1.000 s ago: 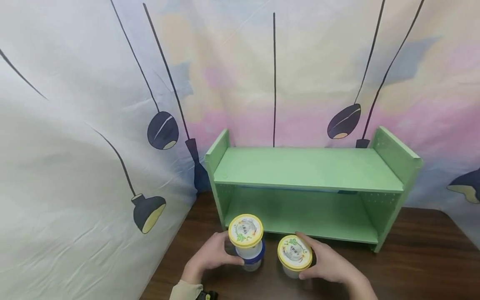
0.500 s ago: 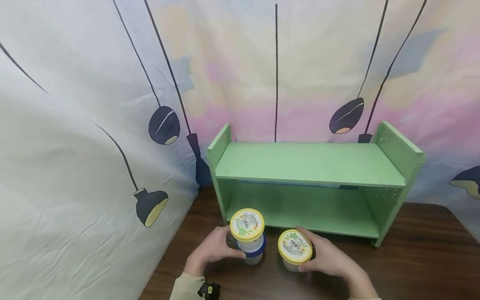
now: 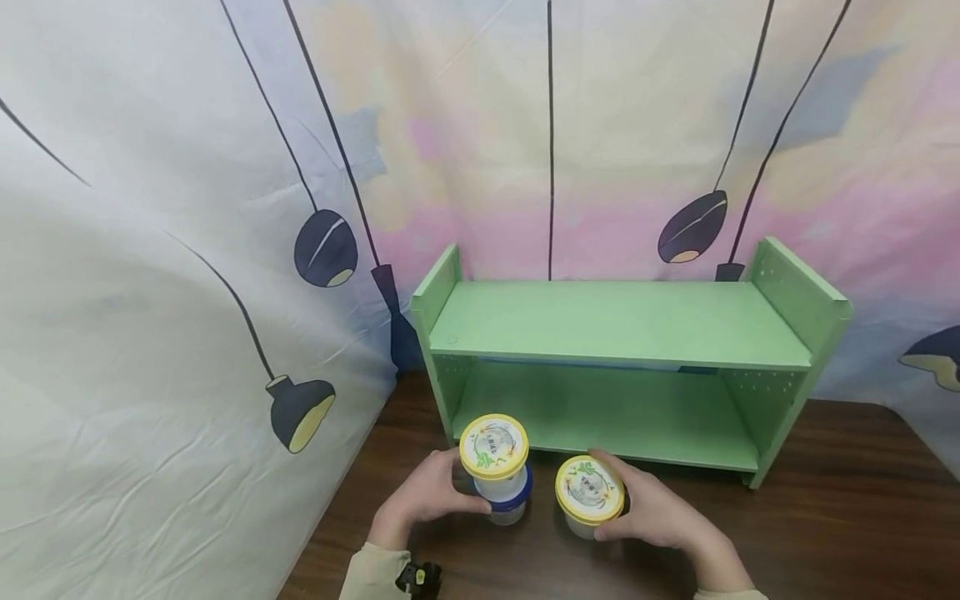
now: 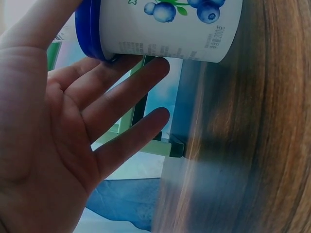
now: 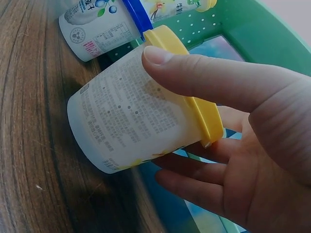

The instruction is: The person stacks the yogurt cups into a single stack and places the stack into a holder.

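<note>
Head view first: a person sits at a dark brown wooden table [image 3: 825, 517] with two sets of yogurt cups in front of a pale green two-tier wooden shelf [image 3: 622, 333]. The left hand [image 3: 423, 500] is wrapped around a stack of two cups, a yellow-lidded white cup [image 3: 493, 454] sitting on top of a blue-lidded white cup with blueberry print [image 3: 510, 508]. The stack stands upright on the table, just in front of the shelf's left end. From the left wrist view the blue-lidded cup [image 4: 160, 26] shows its blueberry label, with the fingers [image 4: 126, 92] lying along its side and rim, fairly straight; the thumb runs up the other side, so the hand grasps the stack between thumb and fingers.

The right hand [image 3: 656, 512] holds a single white plastic cup with a yellow lid [image 3: 590, 492], upright on the table just right of the stack and close to it, though I cannot tell if the two touch. In the right wrist view the thumb [image 5: 204, 73] presses across the cup's printed wall [image 5: 131, 121] near the lid, while the other fingers curl round beneath, a firm clasp.

Behind everything hangs a pastel cloth backdrop printed with dark hanging lamps [image 3: 326, 250]. A beige sleeve cuff [image 3: 371, 575] shows on the left arm.
</note>
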Motion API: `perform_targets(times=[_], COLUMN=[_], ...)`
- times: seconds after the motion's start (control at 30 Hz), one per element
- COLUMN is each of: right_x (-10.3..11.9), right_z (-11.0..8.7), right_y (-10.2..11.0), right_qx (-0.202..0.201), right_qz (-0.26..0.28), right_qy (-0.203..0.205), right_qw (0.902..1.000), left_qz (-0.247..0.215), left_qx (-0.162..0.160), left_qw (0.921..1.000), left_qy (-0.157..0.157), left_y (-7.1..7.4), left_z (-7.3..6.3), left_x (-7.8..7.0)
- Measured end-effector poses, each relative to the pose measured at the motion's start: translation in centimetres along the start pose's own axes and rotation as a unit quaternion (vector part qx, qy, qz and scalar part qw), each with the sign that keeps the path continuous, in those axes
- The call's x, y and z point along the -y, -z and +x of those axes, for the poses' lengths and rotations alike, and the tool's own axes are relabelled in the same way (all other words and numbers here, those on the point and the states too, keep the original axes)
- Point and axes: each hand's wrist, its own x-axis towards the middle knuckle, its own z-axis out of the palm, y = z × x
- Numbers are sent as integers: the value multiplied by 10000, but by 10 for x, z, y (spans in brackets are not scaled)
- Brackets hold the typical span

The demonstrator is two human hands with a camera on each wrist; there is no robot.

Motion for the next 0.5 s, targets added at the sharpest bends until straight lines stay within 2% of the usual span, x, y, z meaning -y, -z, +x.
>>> perform_targets(times=[0.5], right_x=[0], right_z=[0], right_y=[0], right_qx=[12], right_qz=[108], right_qy=[-52], right_qw=[9999], left_qz=[-78], left_qx=[-11], left_qw=[9999], left_qy=[-77], left_y=[0], left_z=[1], left_x=[2])
